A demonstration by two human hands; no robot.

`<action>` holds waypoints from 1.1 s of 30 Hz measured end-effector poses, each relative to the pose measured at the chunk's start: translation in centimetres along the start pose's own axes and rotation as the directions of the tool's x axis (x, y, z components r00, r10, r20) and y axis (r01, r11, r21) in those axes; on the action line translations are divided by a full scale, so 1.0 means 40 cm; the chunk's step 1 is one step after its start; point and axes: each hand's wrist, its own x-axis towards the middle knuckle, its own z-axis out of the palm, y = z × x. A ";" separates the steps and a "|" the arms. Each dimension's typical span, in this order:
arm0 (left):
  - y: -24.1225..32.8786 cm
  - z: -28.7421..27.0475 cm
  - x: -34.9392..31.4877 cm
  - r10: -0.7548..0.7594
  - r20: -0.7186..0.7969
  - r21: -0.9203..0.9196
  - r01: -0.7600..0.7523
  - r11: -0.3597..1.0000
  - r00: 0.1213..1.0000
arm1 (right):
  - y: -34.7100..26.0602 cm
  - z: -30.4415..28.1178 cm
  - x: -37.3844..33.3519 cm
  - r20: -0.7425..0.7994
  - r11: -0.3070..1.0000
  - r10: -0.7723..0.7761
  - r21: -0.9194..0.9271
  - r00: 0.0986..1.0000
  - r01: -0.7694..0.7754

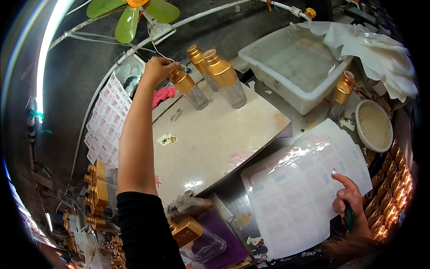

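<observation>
The left hand (160,71) is grasping a gold-topped bottle (190,90) at upper centre, apparently positioning it; the next move is calling for steadiness. Lower right, the right hand (350,199) is clasping a green tool (348,217).

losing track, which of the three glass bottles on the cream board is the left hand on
The leftmost glass bottle, its top held by the left hand; the other two stand untouched.
</observation>
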 end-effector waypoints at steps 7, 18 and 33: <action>-0.018 -0.067 -0.040 0.119 0.219 -0.125 -0.093 0.988 0.968 | 0.012 -0.006 0.008 -0.015 1.000 -0.015 0.003 1.000 0.015; -0.125 -0.113 -0.063 0.098 0.308 -0.427 0.045 0.903 0.946 | 0.022 0.004 0.025 -0.010 1.000 -0.022 -0.023 1.000 0.021; -0.079 -0.074 -0.074 0.032 0.158 -0.033 -0.027 0.999 0.987 | 0.029 0.003 0.030 -0.050 0.999 -0.008 -0.040 0.999 0.006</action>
